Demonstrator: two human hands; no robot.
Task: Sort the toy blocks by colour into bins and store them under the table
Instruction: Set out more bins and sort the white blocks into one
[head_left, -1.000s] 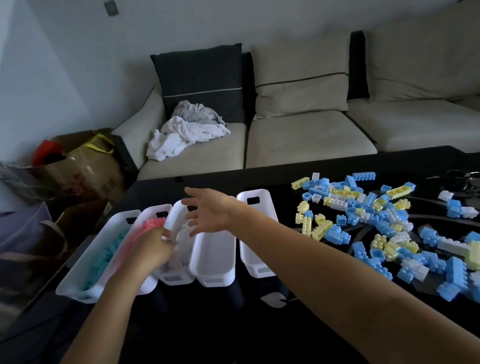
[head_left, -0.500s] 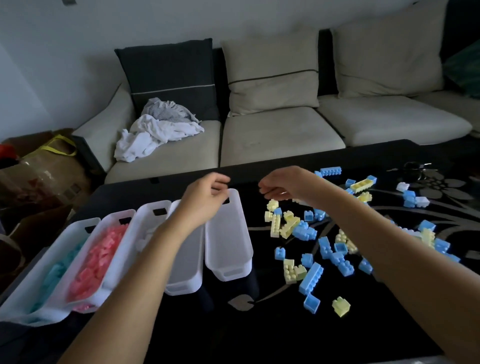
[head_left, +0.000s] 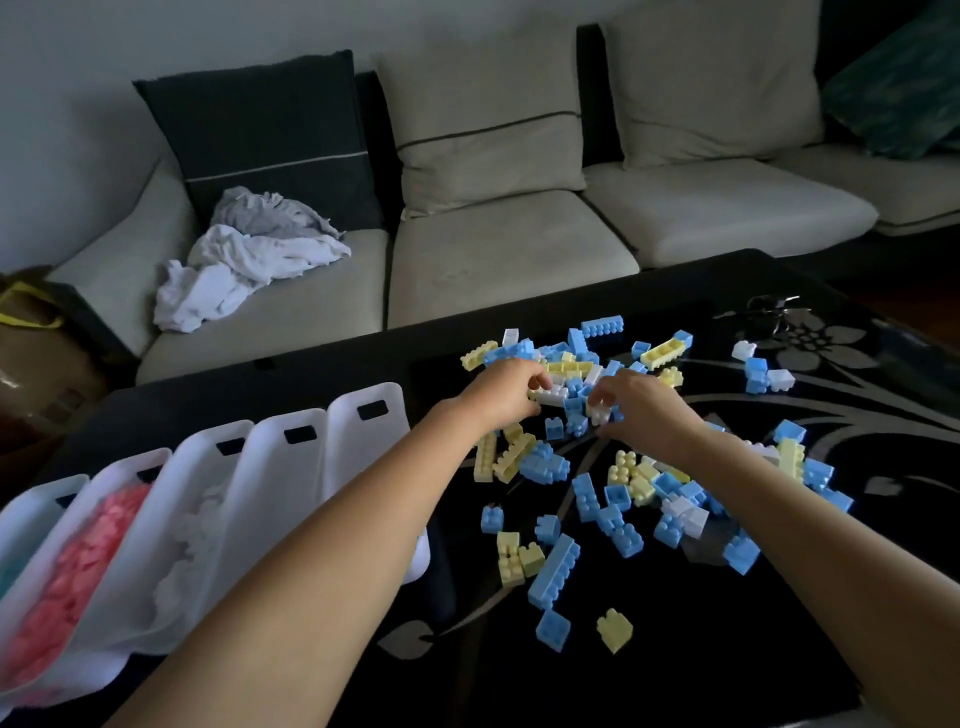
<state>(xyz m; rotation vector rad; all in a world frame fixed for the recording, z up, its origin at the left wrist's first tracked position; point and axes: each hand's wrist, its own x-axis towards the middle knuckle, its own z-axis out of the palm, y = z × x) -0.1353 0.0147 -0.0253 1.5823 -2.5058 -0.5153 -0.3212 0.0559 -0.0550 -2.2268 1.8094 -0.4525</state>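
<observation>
Row of white plastic bins (head_left: 358, 441) sitting left of the scattered blue, yellow and white toy blocks (head_left: 613, 483) on the black glass table (head_left: 675, 649). Left hand (head_left: 501, 392) pinching a white block (head_left: 551, 397) at the pile's far side; right hand (head_left: 641, 410) closing fingers on a small white brick (head_left: 600, 414) just beside it.

A beige sofa (head_left: 509, 249) stands behind the table. A dark cushion (head_left: 260, 135) leans on its back. Crumpled laundry (head_left: 249, 260) lies on the left seat. A bag (head_left: 31, 332) sits at left.

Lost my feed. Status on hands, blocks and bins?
Both hands in the block pile: left hand pinching a white block, right hand on another. Pink bin loaded. Nothing blocking.
</observation>
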